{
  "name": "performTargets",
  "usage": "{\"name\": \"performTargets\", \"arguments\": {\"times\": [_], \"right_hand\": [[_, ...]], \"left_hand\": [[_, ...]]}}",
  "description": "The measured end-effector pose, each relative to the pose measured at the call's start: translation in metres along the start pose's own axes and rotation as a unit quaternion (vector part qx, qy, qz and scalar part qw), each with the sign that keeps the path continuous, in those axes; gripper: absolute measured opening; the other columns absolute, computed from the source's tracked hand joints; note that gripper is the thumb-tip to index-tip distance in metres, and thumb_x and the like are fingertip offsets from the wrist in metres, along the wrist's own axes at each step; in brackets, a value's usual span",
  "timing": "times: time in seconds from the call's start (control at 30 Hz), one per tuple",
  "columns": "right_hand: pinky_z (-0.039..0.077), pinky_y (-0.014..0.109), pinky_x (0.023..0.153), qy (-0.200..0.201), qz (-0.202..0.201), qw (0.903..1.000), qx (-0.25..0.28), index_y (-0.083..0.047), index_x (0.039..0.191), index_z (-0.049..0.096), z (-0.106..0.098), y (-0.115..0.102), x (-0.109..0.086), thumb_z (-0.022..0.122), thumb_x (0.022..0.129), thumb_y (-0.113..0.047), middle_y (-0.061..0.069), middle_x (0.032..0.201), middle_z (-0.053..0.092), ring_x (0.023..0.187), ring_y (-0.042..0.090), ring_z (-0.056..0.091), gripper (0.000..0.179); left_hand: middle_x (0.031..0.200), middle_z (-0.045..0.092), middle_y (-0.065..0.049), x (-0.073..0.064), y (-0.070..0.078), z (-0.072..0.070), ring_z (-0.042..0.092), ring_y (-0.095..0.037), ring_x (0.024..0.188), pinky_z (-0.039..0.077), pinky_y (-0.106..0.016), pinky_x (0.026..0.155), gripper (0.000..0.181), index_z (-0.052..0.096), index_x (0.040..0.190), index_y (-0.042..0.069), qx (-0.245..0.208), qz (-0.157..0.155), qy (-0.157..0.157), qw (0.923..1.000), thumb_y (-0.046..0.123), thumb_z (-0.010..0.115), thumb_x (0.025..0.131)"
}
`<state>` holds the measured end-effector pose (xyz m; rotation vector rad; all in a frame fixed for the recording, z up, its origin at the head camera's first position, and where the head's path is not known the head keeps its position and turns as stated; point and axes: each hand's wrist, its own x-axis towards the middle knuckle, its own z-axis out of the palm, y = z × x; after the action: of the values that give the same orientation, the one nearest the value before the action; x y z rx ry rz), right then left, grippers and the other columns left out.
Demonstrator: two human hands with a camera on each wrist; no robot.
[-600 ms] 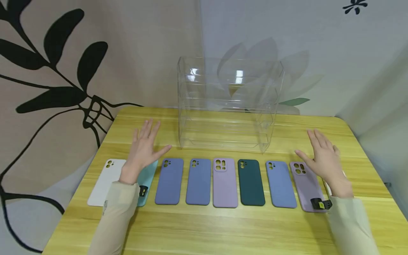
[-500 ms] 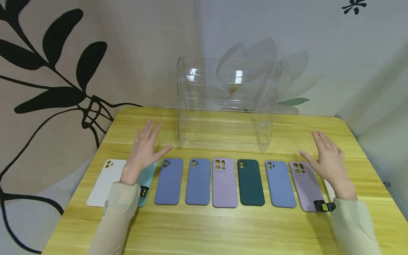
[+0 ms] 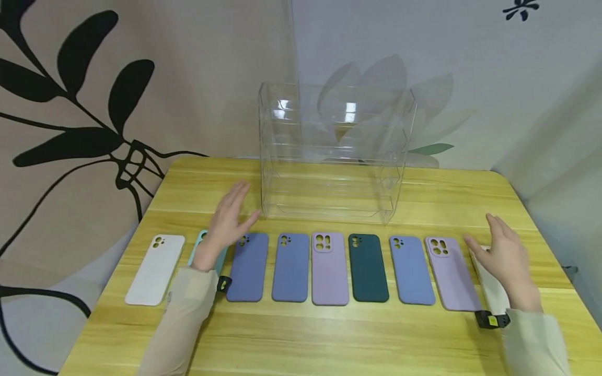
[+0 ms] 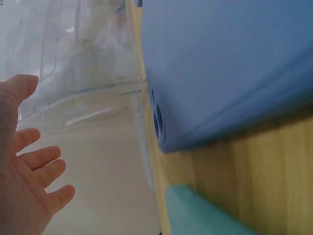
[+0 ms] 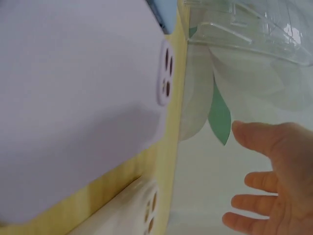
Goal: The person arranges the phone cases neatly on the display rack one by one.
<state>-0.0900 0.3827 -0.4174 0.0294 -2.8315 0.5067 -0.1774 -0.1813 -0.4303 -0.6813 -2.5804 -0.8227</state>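
Observation:
A row of several phone cases lies across the wooden table. My left hand, fingers extended and holding nothing, is over the turquoise phone case, partly covering it. Just right of that hand lies a blue-violet phone case; a white phone case is at the row's left end. My right hand, also holding nothing with its fingers spread, overlaps the off-white phone case at the right end. Beside it lies a purple phone case, which fills much of the right wrist view.
Behind the row stands a clear acrylic tiered rack on the table. Mid-row lie another blue-violet case, a pink-lilac case, a dark green case and a blue case. A patterned curtain hangs behind.
My left hand has shifted right, uncovering the white case. My right hand has moved right and toward me, showing more of the purple and off-white cases. The cases stay in place.

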Motion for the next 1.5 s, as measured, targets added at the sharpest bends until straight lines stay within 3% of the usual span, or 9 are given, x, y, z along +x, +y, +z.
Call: {"name": "performTargets", "arguments": {"times": [0.17, 0.4, 0.7, 0.87, 0.97, 1.1, 1.2, 1.37, 1.5], "right_hand": [[0.028, 0.07, 0.09, -0.021, 0.049, 0.9985, 0.012, 0.016, 0.138, 0.025, -0.001, 0.007, -0.01, 0.058, 0.091, -0.03, 0.043, 0.132, 0.032, 0.115, 0.06, 0.032, 0.073], [0.028, 0.073, 0.086, -0.084, 0.12, 0.9892, 0.005, 0.016, 0.14, 0.017, -0.003, 0.019, -0.022, 0.054, 0.093, -0.035, 0.047, 0.131, 0.025, 0.114, 0.064, 0.027, 0.079], [0.031, 0.072, 0.085, -0.128, 0.145, 0.9811, -0.008, 0.021, 0.136, 0.018, 0.0, 0.029, -0.03, 0.053, 0.093, -0.036, 0.051, 0.123, 0.028, 0.107, 0.065, 0.03, 0.079], [0.029, 0.071, 0.088, -0.152, 0.151, 0.9768, 0.002, 0.023, 0.135, 0.016, 0.0, 0.031, -0.031, 0.053, 0.094, -0.035, 0.051, 0.124, 0.026, 0.11, 0.064, 0.027, 0.08], [0.029, 0.072, 0.087, -0.163, 0.157, 0.9741, 0.009, 0.023, 0.135, 0.016, 0.0, 0.032, -0.032, 0.053, 0.093, -0.037, 0.051, 0.124, 0.025, 0.111, 0.064, 0.027, 0.082], [0.03, 0.072, 0.087, -0.168, 0.163, 0.9722, 0.01, 0.023, 0.134, 0.017, 0.0, 0.032, -0.032, 0.054, 0.093, -0.038, 0.051, 0.124, 0.025, 0.11, 0.064, 0.028, 0.083], [0.031, 0.071, 0.086, -0.169, 0.166, 0.9715, 0.003, 0.023, 0.134, 0.018, 0.0, 0.031, -0.032, 0.055, 0.092, -0.037, 0.051, 0.124, 0.026, 0.108, 0.064, 0.03, 0.082], [0.033, 0.07, 0.086, -0.17, 0.17, 0.9707, -0.009, 0.023, 0.133, 0.023, 0.002, 0.032, -0.03, 0.058, 0.09, -0.036, 0.05, 0.123, 0.028, 0.107, 0.063, 0.032, 0.081], [0.035, 0.068, 0.083, -0.17, 0.167, 0.9711, -0.011, 0.024, 0.131, 0.025, 0.003, 0.034, -0.029, 0.06, 0.089, -0.037, 0.049, 0.121, 0.029, 0.105, 0.061, 0.035, 0.081]], "left_hand": [[0.144, 0.032, -0.027, 0.002, 0.002, 0.004, 0.029, -0.043, 0.132, 0.024, -0.056, 0.108, 0.067, 0.033, 0.139, -0.01, -0.023, -0.015, -0.001, 0.9996, 0.019, 0.064, 0.087], [0.145, 0.03, -0.026, 0.005, 0.013, -0.002, 0.029, -0.042, 0.133, 0.024, -0.053, 0.109, 0.068, 0.027, 0.143, -0.007, -0.087, -0.071, -0.037, 0.993, 0.017, 0.063, 0.09], [0.14, 0.037, -0.028, 0.016, 0.022, -0.001, 0.036, -0.041, 0.128, 0.034, -0.055, 0.102, 0.058, 0.031, 0.139, -0.01, -0.183, -0.091, -0.028, 0.9785, 0.007, 0.059, 0.091], [0.138, 0.041, -0.027, 0.021, 0.022, 0.005, 0.04, -0.04, 0.126, 0.037, -0.054, 0.1, 0.053, 0.033, 0.138, -0.008, -0.232, -0.118, -0.024, 0.9651, 0.003, 0.056, 0.092], [0.136, 0.042, -0.027, 0.024, 0.022, 0.007, 0.041, -0.04, 0.124, 0.038, -0.052, 0.1, 0.05, 0.034, 0.138, -0.007, -0.27, -0.147, -0.022, 0.9514, 0.002, 0.053, 0.093], [0.134, 0.04, -0.031, 0.031, 0.04, -0.004, 0.042, -0.043, 0.121, 0.04, -0.051, 0.099, 0.047, 0.034, 0.136, -0.012, -0.306, -0.18, -0.021, 0.9348, -0.002, 0.05, 0.093], [0.131, 0.04, -0.035, 0.036, 0.045, -0.006, 0.042, -0.046, 0.119, 0.041, -0.051, 0.098, 0.045, 0.034, 0.133, -0.016, -0.322, -0.191, -0.008, 0.9271, -0.007, 0.048, 0.092], [0.128, 0.045, -0.029, 0.039, 0.022, 0.015, 0.046, -0.042, 0.115, 0.04, -0.046, 0.098, 0.043, 0.04, 0.131, -0.011, -0.332, -0.204, 0.023, 0.9208, -0.007, 0.052, 0.09], [0.126, 0.048, -0.026, 0.041, 0.017, 0.019, 0.049, -0.038, 0.112, 0.042, -0.042, 0.097, 0.042, 0.043, 0.13, -0.009, -0.319, -0.22, 0.03, 0.9215, -0.007, 0.053, 0.089]]}}
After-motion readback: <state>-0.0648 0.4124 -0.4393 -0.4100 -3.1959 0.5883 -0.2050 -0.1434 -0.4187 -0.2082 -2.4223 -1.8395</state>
